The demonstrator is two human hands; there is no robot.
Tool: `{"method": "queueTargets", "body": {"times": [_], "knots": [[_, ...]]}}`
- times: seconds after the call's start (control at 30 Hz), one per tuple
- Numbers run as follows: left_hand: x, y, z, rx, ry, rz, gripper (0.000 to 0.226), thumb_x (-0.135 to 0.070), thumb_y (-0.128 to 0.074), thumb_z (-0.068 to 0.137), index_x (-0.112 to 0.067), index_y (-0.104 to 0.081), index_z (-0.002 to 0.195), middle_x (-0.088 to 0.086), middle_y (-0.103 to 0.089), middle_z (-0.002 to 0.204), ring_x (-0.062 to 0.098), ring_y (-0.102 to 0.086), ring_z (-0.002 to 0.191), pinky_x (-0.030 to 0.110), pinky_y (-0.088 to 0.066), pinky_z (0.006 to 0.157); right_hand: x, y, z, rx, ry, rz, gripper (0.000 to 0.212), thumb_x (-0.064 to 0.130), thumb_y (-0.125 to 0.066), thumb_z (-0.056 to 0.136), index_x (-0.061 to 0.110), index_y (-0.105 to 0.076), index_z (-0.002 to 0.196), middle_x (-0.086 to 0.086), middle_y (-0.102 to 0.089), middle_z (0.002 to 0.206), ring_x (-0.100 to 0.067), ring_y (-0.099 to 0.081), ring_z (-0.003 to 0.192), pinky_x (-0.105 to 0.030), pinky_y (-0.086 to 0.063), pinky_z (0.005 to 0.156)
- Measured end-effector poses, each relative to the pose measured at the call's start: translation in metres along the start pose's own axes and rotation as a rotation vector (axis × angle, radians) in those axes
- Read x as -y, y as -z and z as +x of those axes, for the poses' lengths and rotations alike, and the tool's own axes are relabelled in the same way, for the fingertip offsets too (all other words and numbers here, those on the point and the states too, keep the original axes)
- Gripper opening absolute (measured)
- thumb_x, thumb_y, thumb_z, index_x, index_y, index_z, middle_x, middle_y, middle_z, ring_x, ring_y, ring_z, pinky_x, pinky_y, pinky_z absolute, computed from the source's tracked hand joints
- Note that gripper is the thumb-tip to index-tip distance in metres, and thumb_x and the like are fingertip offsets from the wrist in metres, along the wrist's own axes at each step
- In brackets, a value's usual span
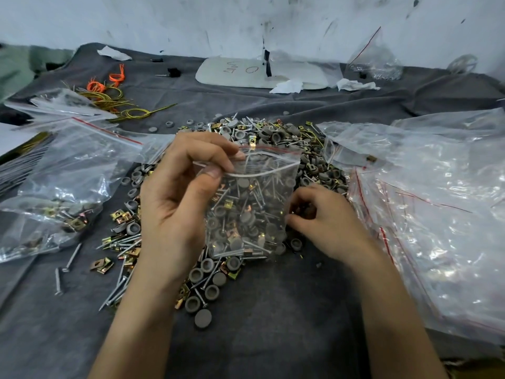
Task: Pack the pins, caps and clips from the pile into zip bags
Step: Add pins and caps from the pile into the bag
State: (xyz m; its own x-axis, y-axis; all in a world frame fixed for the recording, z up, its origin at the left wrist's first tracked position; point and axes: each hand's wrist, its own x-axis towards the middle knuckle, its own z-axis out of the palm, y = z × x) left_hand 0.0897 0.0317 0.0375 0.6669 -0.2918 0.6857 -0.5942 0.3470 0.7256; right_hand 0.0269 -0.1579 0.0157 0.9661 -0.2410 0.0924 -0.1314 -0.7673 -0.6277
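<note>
Zip bag (251, 203) in left hand (175, 198)

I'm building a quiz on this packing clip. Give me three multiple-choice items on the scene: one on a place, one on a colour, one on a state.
1. Where is the stack of empty clear zip bags?
A. right of the pile
B. on the wall
C. under the left hand

2. What colour are the round caps?
A. orange
B. grey
C. white

3. The small clear zip bag in the left hand is:
A. empty
B. sealed flat on the cloth
C. open-mouthed, holding parts

Key: 1 A, the bags lie at the right edge. 2 B, loose caps look grey. 3 C, fingers pinch its gaping top, pins inside.
</note>
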Motion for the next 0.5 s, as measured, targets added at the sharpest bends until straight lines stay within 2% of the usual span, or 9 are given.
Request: {"method": "queueTargets", "body": {"times": [0.1,0.17,0.23,0.3,0.4,0.5], "knots": [[-0.002,-0.003,-0.001,0.035,0.004,0.004,0.029,-0.01,-0.046,0.089,-0.032,-0.065,0.091,-0.003,-0.062,0.106,0.04,-0.058,0.106,0.05,-0.046,0.092,0.017,0.014,-0.011,-0.179,0.036,0.493,0.021,0.01,-0.069,0.084,0.029,-0.063,0.079,0.009,-0.065,0.082,-0.002,-0.058,0.064,-0.009,-0.046,0.058],[-0.005,-0.007,-0.002,0.078,-0.007,0.027,0.026,-0.009,-0.046,0.09,-0.029,-0.063,0.091,-0.003,-0.061,0.107,0.039,-0.059,0.105,0.05,-0.047,0.091,0.031,0.029,-0.022,-0.37,0.207,0.679,0.02,0.008,-0.068,0.084,0.027,-0.064,0.084,0.008,-0.065,0.078,-0.007,-0.056,0.064,-0.015,-0.048,0.057],[-0.007,-0.013,-0.004,0.128,-0.026,0.063,0.022,-0.008,-0.045,0.091,-0.023,-0.061,0.089,0.0,-0.06,0.107,0.035,-0.06,0.105,0.046,-0.048,0.09,0.046,0.04,-0.03,-0.492,0.38,0.686,0.022,0.009,-0.068,0.082,0.028,-0.062,0.088,0.007,-0.066,0.081,-0.009,-0.06,0.07,-0.017,-0.049,0.063],[-0.01,-0.016,-0.005,0.163,-0.042,0.107,0.018,-0.008,-0.044,0.091,-0.017,-0.059,0.091,0.004,-0.06,0.106,0.031,-0.06,0.104,0.039,-0.047,0.088,0.056,0.043,-0.036,-0.514,0.459,0.588,0.023,0.007,-0.069,0.082,0.026,-0.06,0.091,0.007,-0.067,0.084,-0.012,-0.062,0.074,-0.02,-0.05,0.066],[-0.009,-0.017,-0.005,0.164,-0.046,0.12,0.016,-0.008,-0.044,0.091,-0.016,-0.058,0.093,0.005,-0.06,0.106,0.03,-0.06,0.103,0.038,-0.046,0.087,0.056,0.044,-0.039,-0.45,0.431,0.437,0.013,0.009,-0.068,0.084,0.02,-0.065,0.09,0.005,-0.067,0.085,-0.016,-0.062,0.075,-0.021,-0.051,0.066],[-0.007,-0.015,-0.005,0.138,-0.039,0.102,0.018,-0.008,-0.044,0.092,-0.019,-0.058,0.089,0.005,-0.06,0.106,0.033,-0.06,0.103,0.04,-0.046,0.087,0.049,0.047,-0.037,-0.506,0.396,0.553,0.006,0.016,-0.064,0.087,0.018,-0.068,0.091,0.003,-0.07,0.088,-0.013,-0.064,0.081,-0.02,-0.05,0.07]]}}
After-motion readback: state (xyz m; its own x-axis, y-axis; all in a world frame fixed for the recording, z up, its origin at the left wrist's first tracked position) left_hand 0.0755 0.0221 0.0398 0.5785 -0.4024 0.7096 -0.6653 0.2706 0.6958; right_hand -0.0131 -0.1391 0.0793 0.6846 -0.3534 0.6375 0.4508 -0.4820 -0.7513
